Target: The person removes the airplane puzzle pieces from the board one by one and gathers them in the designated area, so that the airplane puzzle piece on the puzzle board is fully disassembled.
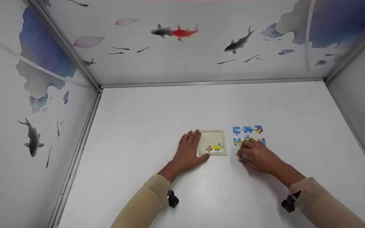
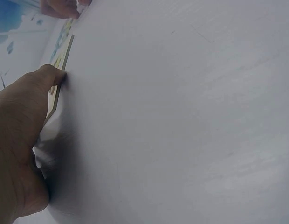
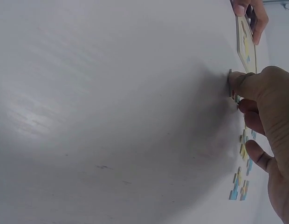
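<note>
A small square wooden puzzle tray (image 1: 211, 137) lies flat on the white table, with joined yellow pieces (image 1: 217, 147) in its lower right part. My left hand (image 1: 188, 152) holds the tray at its left side, fingers by the upper left corner and thumb on the near edge. To the right of the tray, my right hand (image 1: 257, 156) pinches a jigsaw piece (image 3: 230, 91) between thumb and fingers, close to the table. The hand covers most of this piece. Loose blue jigsaw pieces (image 1: 247, 129) lie just beyond the right hand, some partly hidden by it.
The loose pieces lie in rows right of the tray. White panels with painted fish (image 1: 239, 42) enclose the table (image 1: 138, 117) at the back and sides, joined by metal rails (image 1: 198, 84). A black wrist device (image 1: 173, 199) sits at each sleeve cuff.
</note>
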Available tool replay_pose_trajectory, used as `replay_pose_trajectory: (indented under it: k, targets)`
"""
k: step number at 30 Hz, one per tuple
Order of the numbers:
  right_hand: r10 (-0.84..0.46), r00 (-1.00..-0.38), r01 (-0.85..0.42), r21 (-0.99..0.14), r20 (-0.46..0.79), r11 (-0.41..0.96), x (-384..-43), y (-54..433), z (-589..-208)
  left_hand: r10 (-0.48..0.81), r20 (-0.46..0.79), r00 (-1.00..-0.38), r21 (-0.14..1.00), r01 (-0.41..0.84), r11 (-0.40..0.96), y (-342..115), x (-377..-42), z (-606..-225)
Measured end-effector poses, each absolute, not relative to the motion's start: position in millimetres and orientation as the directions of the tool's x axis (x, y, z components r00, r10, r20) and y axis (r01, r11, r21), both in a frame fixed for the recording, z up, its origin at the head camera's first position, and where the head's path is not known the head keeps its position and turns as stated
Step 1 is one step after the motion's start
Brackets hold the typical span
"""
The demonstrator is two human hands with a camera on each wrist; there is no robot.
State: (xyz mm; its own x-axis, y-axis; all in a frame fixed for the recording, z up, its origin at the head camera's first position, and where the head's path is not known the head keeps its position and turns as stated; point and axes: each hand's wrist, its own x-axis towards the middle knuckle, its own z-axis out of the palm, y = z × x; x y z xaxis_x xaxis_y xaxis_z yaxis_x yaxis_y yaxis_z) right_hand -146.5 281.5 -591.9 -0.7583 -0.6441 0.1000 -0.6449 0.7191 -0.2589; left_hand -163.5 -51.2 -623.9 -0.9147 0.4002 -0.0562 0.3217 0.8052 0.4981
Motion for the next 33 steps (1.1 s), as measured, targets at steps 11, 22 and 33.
replay_pose_trajectory:
  k: [11,22,33]
  targets:
    - [-0.615,-0.784,-0.609,-0.304,0.086,0.733,-150.6,277.4,-585.6,0.414,-0.030,-0.910,0.484,0.349,0.803,-52.2,-167.3,-623.8]
    - [-0.629,-0.775,-0.613,-0.319,0.062,0.723,-162.5,239.2,-575.3,0.407,-0.053,-0.912,0.476,0.336,0.813,-52.2,-167.3,-621.2]
    - [-0.649,-0.760,-0.627,-0.293,0.030,0.721,-170.6,199.8,-571.0,0.416,-0.069,-0.907,0.482,0.335,0.809,-51.8,-163.9,-622.9]
